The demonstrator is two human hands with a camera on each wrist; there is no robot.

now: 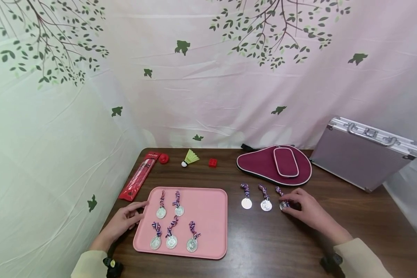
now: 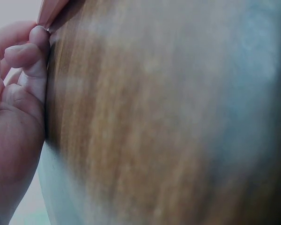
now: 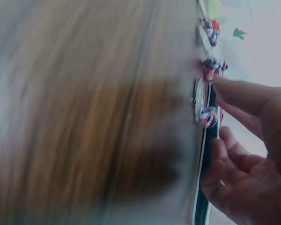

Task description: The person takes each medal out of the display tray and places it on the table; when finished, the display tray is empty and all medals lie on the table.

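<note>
1. At the left of the frame, the red packet lies slanted on the brown table.
2. Below it, the left hand touches the left rim of the pink tray with bent fingers; I cannot tell if they pinch the rim.
3. In the tray, at lower centre-left, lie five silver medals with knotted striped ribbons: two above, three below.
4. Behind the tray stand, in order, a red round object, a yellow shuttlecock and a red block.
5. Right of centre, two more medals lie on the table, under the maroon case.
6. Just beside these, the right hand has its thumb and finger at the third medal; whether it grips firmly, I cannot tell.
7. At the right, a silver briefcase leans against the wall cloth.
</note>
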